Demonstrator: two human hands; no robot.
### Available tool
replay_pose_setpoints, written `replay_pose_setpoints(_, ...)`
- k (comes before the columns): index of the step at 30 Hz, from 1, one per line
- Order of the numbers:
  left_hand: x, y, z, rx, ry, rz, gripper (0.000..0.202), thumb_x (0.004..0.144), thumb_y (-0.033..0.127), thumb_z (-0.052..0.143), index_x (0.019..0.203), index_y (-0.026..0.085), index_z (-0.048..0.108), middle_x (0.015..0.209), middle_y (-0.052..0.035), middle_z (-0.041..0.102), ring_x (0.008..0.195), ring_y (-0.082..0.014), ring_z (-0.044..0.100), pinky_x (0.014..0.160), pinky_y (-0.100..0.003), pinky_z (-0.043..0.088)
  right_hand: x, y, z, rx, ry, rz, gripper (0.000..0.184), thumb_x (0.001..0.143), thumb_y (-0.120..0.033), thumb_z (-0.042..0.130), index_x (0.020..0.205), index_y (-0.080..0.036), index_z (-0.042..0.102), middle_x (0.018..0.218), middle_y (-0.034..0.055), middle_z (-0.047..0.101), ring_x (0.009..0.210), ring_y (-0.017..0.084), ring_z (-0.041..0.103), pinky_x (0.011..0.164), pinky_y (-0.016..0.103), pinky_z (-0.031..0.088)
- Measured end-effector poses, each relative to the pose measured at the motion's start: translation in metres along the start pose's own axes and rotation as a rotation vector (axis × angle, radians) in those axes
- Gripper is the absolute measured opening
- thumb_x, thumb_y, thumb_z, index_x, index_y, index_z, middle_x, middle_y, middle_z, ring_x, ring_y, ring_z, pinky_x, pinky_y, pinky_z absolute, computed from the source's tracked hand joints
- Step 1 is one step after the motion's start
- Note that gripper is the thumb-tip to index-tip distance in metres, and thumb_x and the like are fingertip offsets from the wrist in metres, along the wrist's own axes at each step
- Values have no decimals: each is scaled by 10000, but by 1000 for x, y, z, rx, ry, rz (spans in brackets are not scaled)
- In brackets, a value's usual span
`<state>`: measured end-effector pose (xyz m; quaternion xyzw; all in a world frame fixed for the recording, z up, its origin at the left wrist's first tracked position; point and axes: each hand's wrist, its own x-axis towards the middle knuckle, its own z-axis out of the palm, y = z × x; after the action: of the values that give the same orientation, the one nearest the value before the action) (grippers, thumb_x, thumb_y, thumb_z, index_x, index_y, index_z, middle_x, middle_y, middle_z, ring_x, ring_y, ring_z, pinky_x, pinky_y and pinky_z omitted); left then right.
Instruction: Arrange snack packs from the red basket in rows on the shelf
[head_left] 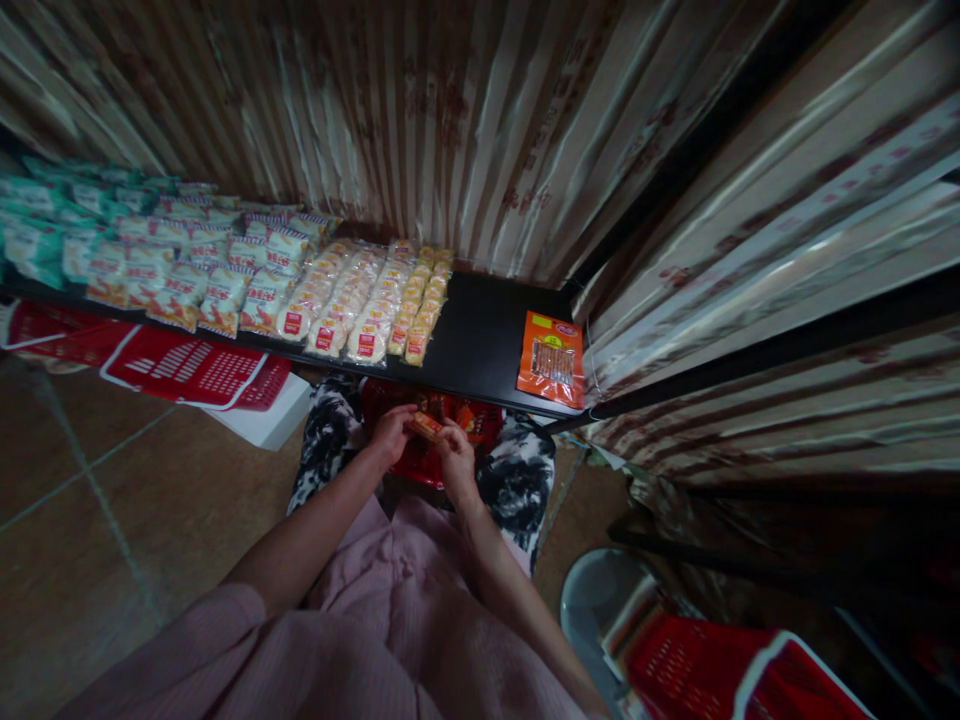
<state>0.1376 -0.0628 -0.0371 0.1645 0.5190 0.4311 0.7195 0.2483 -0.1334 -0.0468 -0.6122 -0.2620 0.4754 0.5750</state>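
Observation:
Between my hands is a small orange snack packet (426, 424), held just below the shelf's front edge. My left hand (391, 436) grips its left end, and my right hand (454, 452) pinches the right end. Under them, between my knees, sits a red basket (420, 468) with dark and orange packets inside, partly hidden by my hands. On the black shelf (480, 330) in front of me, rows of yellow snack packs (421, 310) stand beside rows of white wrapped rice crackers (373, 312). A flat orange bag (551, 358) lies at the shelf's right end.
Further left, the shelf bears puffed snack bags (217, 290) and green bags (37, 240). Red baskets (187, 365) and a white box (262, 420) are beneath it. At lower right are a grey basin (592, 590) and another red basket (697, 665). Pleated sheeting (465, 130) hangs behind.

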Motion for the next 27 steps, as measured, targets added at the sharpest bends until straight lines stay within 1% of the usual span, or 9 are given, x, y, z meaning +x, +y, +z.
replay_pose_setpoints(2,0,0,1,-4,-9,-5,264,552,23,499,762,125,622,748,-38,619,688,-119,571,659,-247,457,-1,1,0,-73,24,-87,30,631,-232,597,615,-209,609,1154,25,564,1097,192,484,947,288,336)
replay_pose_setpoints(4,1,0,1,5,-16,-6,276,550,25,502,779,126,618,754,-41,620,693,-122,576,681,-258,461,-2,1,-1,-108,20,-126,35,635,-211,587,625,-214,620,1122,29,583,1093,196,495,976,315,322)
replay_pose_setpoints(7,2,0,2,17,-31,0,287,555,33,510,804,128,617,782,-44,624,701,-121,580,715,-269,464,-4,0,-1,-109,4,-135,56,628,-184,592,641,-221,633,1099,26,594,1096,195,498,1002,337,316)
replay_pose_setpoints(10,2,1,4,16,-54,13,319,547,24,490,816,132,623,820,-55,643,750,-133,595,756,-278,465,-8,-4,-4,-78,-12,-132,100,603,-143,612,649,-220,654,1097,24,599,1105,187,496,1004,319,331)
replay_pose_setpoints(14,-1,5,7,-11,-75,24,372,511,-11,445,802,128,630,819,-68,671,810,-150,620,809,-286,465,-15,-11,-9,-3,-107,-108,176,594,-116,627,716,-228,688,1121,7,607,1086,190,522,938,287,399)
replay_pose_setpoints(17,-5,8,10,-22,-92,13,393,506,-19,437,820,122,626,843,-81,684,828,-163,635,795,-287,477,-18,-13,-9,53,-156,-46,229,635,-161,626,839,-240,693,1073,-3,638,1012,183,567,883,280,439)
replay_pose_setpoints(21,-9,11,13,15,-159,3,375,542,7,472,861,127,628,896,-100,689,824,-181,643,765,-305,488,-14,-9,-5,122,-38,-1,306,667,-261,673,971,-239,644,979,10,670,930,166,608,832,275,474)
replay_pose_setpoints(24,-10,10,16,41,-218,15,351,559,17,494,862,125,635,896,-109,686,793,-181,646,760,-310,482,-8,-3,-3,83,-45,37,324,668,-331,696,970,-230,635,930,22,682,841,165,628,779,286,498)
replay_pose_setpoints(27,-11,9,19,62,-226,22,325,576,17,519,860,123,637,872,-103,684,768,-173,645,759,-303,474,-6,-1,-2,27,-89,54,311,660,-379,703,927,-226,655,889,27,695,802,177,639,741,296,513)
